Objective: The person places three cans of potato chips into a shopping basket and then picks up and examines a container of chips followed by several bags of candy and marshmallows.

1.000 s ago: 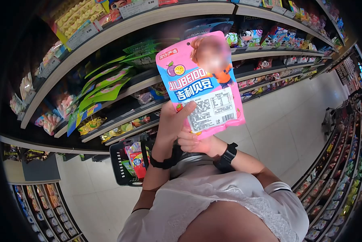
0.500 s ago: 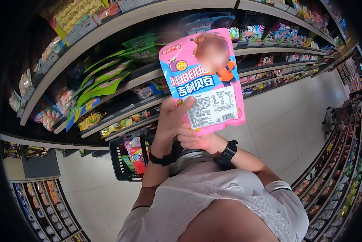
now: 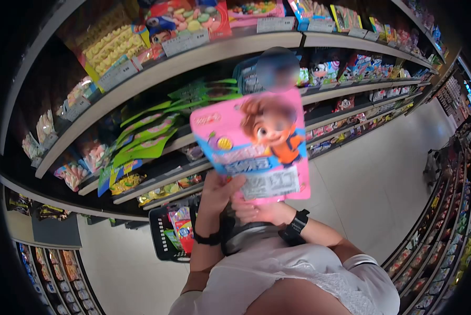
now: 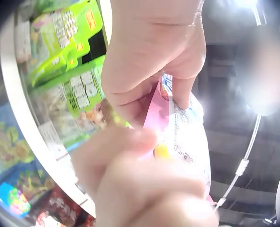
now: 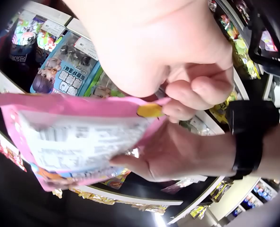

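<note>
A pink and blue candy bag (image 3: 261, 152) with a cartoon child, a fruit picture and a white printed label is held up in front of the body; motion blurs it in the head view. My left hand (image 3: 218, 191) pinches its lower left side, the thumb lying over the front and the other fingers behind. At the bottom corner next to it, my right hand (image 3: 259, 210) holds on with curled fingers. In the right wrist view, those curled right fingers (image 5: 194, 94) meet the pink corner of the bag, below the heel of the hand.
Shelves (image 3: 167, 63) of bagged sweets curve along the left and front. Green bags (image 3: 146, 139) jut out over a shelf edge. A black basket (image 3: 164, 236) with several packets hangs beside the left forearm. Another shelf row (image 3: 440, 236) stands right, across the tiled floor (image 3: 351, 194).
The head view has tilted up, so the shelves and basket sit lower in it. Both hands and the bag have come down in the picture, with the same grip.
</note>
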`<state>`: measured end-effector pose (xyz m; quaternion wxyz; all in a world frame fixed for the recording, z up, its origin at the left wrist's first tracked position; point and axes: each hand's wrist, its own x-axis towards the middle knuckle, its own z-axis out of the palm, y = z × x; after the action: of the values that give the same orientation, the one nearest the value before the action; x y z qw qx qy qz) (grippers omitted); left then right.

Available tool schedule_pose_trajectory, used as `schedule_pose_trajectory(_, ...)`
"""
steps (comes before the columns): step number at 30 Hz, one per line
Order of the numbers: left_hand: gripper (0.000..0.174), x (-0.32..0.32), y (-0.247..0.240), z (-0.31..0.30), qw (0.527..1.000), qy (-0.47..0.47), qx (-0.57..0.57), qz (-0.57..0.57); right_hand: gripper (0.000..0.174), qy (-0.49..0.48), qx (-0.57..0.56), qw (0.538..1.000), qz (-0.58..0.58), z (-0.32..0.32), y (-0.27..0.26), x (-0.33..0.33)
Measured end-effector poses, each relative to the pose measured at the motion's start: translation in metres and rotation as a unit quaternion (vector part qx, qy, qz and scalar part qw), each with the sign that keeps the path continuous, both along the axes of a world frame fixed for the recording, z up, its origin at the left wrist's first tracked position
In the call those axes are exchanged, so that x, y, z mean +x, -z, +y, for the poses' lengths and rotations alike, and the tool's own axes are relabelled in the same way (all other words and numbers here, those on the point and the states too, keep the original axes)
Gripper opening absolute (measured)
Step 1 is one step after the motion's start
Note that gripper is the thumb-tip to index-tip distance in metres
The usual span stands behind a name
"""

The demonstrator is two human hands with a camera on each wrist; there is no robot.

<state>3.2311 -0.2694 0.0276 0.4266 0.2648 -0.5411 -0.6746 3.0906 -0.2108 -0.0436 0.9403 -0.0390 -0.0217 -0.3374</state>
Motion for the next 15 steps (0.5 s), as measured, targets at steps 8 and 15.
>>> schedule_pose_trajectory(8,0.012,0.166,-0.019,0.024,0.944,-0.187,-0.004,-0.273,0.026,0.085,-0.030,0.953,0.288,-0.010,0.017,-0.047)
schedule_pose_trajectory(15,0.032,0.256,0.035,0.067,0.577,-0.264,-0.069,-0.770,0.024,0.128,0.037,0.957,0.258,0.006,0.042,-0.080)
